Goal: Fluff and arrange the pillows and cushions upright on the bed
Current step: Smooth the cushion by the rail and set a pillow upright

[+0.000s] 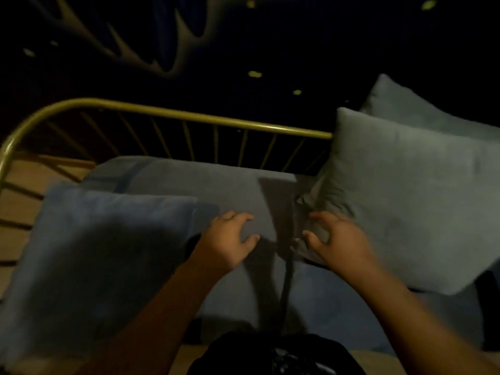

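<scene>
Beyond both hands, the curved brass-coloured metal bed rail (pixel 189 115) looks smooth with a dull gloss. The square blue cloth cushion (pixel 94 253) left of the left hand and the pale grey-green cloth pillow (pixel 405 198) by the right hand look soft and matt, as does the flat grey cloth pillow (pixel 189 185) under the left hand.

Dim, grainy, motion-blurred view, hard shadows, wide-angle bending at the edges.

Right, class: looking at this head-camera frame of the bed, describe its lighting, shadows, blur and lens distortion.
Head view: dim, warm light; the wall behind is almost black. The left hand and right hand throw dark shadows onto the flat grey pillow. The blue cushion at left is soft with blur. The gold rail bows, suggesting wide-angle distortion.
</scene>
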